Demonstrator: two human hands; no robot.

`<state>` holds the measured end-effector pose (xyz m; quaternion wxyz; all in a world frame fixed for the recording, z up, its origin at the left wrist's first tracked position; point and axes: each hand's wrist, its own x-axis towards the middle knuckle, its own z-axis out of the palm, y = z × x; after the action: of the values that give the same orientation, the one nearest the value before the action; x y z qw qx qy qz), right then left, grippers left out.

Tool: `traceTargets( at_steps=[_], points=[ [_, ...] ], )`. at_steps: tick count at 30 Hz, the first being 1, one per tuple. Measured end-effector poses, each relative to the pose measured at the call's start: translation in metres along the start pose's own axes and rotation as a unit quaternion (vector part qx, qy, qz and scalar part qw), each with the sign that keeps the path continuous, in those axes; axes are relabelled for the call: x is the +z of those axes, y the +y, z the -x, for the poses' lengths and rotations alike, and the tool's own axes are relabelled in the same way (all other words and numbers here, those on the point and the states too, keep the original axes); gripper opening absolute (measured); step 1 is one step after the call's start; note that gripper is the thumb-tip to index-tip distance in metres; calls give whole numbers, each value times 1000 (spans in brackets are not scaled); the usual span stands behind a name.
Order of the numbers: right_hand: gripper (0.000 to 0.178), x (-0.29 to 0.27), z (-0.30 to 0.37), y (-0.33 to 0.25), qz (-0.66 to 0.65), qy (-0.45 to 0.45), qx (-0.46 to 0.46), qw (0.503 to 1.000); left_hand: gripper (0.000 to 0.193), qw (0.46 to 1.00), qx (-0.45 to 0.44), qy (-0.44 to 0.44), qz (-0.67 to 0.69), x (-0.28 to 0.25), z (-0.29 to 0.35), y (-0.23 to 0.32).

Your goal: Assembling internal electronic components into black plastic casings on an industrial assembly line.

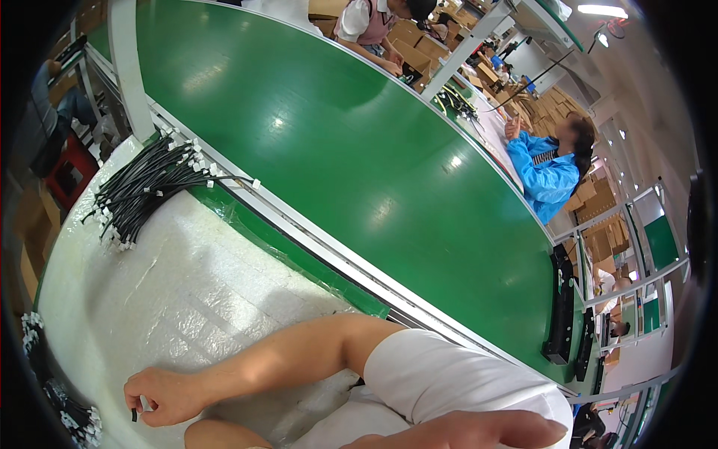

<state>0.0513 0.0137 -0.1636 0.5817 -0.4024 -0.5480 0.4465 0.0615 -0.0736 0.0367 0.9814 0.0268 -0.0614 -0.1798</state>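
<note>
My right hand (166, 396) is low on the left, at the end of a bare forearm reaching across from a white short sleeve. Its fingers are curled in a pinch around a small black piece (134, 414); most of that piece is hidden, so its kind is unclear. Beneath the hand is a worktop wrapped in clear film (187, 277). Very large at the bottom edge, close to the camera, is my left hand (479, 432); one finger points right, and the others are cut off. Further up the worktop lies a heap of black cables with white connectors (149, 183).
A long green conveyor belt (321, 172) with a metal rail runs beyond the worktop. More cables with white connectors (75, 419) hang at the left rim. Long black housings (559, 307) stand at the belt's right end. Across it are a person in blue (546, 176) and another in pink.
</note>
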Motion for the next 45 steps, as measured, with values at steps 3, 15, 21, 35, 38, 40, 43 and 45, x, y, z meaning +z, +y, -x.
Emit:
traceTargets(
  at_steps=[3,15,21,35,38,40,43,45],
  points=[
    [16,0,0,-1,0,-1,1,1000,60,1000,0,0,1,1,0,0],
    [17,-2,0,0,2,-5,6,1000,60,1000,-1,-1,3,4,0,1],
    [18,0,0,1,12,-7,13,1000,60,1000,0,0,7,5,2,2],
    [20,-1,1,0,18,-13,16,1000,59,1000,-3,-1,12,13,2,1],
    [20,-2,1,-2,12,-13,20,1000,59,1000,-4,0,13,14,2,1],
    [20,-1,1,-1,12,-11,18,1000,59,1000,-5,0,14,14,1,1],
    [20,0,1,1,11,-9,13,1000,59,1000,-5,1,15,15,1,1],
    [20,0,0,-1,13,-9,15,1000,59,1000,-6,1,16,16,0,0]
  ],
)
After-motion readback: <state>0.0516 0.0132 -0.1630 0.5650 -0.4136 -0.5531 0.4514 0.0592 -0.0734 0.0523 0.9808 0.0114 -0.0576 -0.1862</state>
